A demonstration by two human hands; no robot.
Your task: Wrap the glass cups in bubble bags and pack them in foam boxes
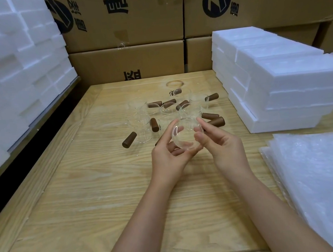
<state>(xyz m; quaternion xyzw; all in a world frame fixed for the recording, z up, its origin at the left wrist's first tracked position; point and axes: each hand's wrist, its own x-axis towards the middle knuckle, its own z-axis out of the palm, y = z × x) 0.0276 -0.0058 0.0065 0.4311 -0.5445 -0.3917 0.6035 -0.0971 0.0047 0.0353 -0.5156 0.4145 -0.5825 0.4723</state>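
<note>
While we hold the glass cup [186,137] up over the wooden table [82,200], our big worry is that it slips. Glass is smooth, and only our fingers keep it up, so a loose hold could let it drop and crack on the hard wood. It could also bump the other cups [167,109], which sit in a bunch just past it at twelve o'clock; their brown handles stick out all ways, and a knock could send one rolling. The bubble bags [328,185] are in a pile far out at four o'clock, so one hand has to let go to reach for a bag, and then the cup hangs on one hand alone. Our left hand [168,157] sits at eight o'clock of the cup with the palm turned up, its fingers curled under the cup and its thumb up by the rim. What looks like the cup's brown handle peeks out between those fingers, but we cannot be sure. Our right hand [221,148] sits at four o'clock of the cup, with its fingers and thumb bent round the right side. Both hands grip it. The foam boxes [283,89] wait in a stack at two o'clock, well apart from the cup.
</note>
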